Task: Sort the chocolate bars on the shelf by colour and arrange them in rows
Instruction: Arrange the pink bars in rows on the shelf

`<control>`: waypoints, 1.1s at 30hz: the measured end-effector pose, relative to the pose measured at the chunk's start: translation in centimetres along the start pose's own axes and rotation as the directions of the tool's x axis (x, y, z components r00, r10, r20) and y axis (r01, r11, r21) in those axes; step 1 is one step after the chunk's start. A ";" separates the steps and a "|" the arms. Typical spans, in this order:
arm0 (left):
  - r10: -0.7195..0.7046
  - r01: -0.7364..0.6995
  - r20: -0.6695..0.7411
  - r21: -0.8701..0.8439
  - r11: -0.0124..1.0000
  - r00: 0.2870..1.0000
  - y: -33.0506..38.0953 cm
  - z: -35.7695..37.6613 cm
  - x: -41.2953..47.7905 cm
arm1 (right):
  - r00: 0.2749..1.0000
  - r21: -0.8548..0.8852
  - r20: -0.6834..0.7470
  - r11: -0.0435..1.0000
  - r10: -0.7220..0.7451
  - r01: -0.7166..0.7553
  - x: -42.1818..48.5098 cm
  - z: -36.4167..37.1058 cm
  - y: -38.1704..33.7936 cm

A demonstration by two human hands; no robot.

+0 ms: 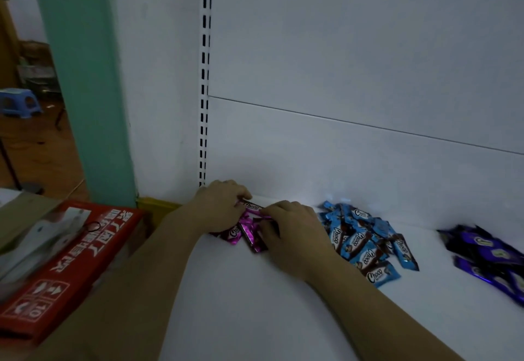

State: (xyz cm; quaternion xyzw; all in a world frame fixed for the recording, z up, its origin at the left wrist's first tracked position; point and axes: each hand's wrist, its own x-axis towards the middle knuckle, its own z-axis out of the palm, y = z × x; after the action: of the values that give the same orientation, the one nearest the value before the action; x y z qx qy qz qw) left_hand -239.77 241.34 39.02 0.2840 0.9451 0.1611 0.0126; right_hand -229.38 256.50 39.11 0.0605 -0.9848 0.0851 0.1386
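Several pink chocolate bars (249,233) lie bunched at the back left of the white shelf (255,304). My left hand (218,207) and my right hand (292,230) sit on either side of this bunch. Between them, one pink bar (253,206) is pinched at its two ends, near the back wall. A loose heap of light blue bars (363,244) lies just right of my right hand. Farther right, a pile of dark purple bars (490,256) reaches the frame's edge.
A red and white cardboard box (56,261) stands left of the shelf. A green pillar (85,77) and a slotted white upright (205,77) rise behind. A blue stool (18,102) stands on the floor far left.
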 end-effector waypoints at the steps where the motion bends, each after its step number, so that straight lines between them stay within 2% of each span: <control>1: -0.005 0.004 0.005 0.011 1.000 1.000 0.4 -0.1 -0.1 | 1.000 -0.028 -0.012 0.999 0.015 -0.015 0.0 -0.2 0.2; 5: -0.009 0.008 0.007 0.024 1.000 1.000 1.2 -0.6 -0.4 | 0.995 -0.113 -0.041 0.989 0.094 -0.098 0.2 -1.1 1.1; 10: -0.008 0.008 -0.003 -0.079 0.997 1.000 1.2 -1.0 -1.0 | 0.989 -0.152 -0.067 0.979 0.128 -0.137 0.6 -1.6 2.4; 18: -0.069 0.070 0.029 -0.007 0.998 0.997 2.7 -1.1 -1.5 | 1.000 -0.096 0.015 0.995 -0.003 0.005 0.5 -1.0 1.4; 21: -0.071 0.076 0.064 -0.078 0.994 0.995 2.8 -1.3 -1.6 | 0.998 -0.030 0.059 0.999 -0.027 0.029 0.4 -1.0 1.6; 26: -0.063 0.074 0.054 -0.242 0.967 0.997 2.6 -1.1 -1.7 | 0.999 0.153 0.053 0.988 0.014 -0.022 0.5 -2.1 2.1; 29: -0.075 0.094 0.065 -0.366 0.926 0.995 2.0 -1.1 -1.6 | 0.998 0.141 0.069 0.990 -0.010 0.000 0.5 -3.5 2.9; 33: -0.066 0.050 -0.018 -0.456 0.889 0.998 1.9 -1.0 -1.6 | 0.979 0.106 0.204 0.994 -0.005 -0.017 0.4 -4.0 3.8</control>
State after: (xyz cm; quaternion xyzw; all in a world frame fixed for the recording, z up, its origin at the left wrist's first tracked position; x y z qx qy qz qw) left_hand -237.53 241.66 40.43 0.2421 0.8892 0.3821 0.0682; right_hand -229.22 260.87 42.40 0.0732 -0.9881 0.1315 0.0331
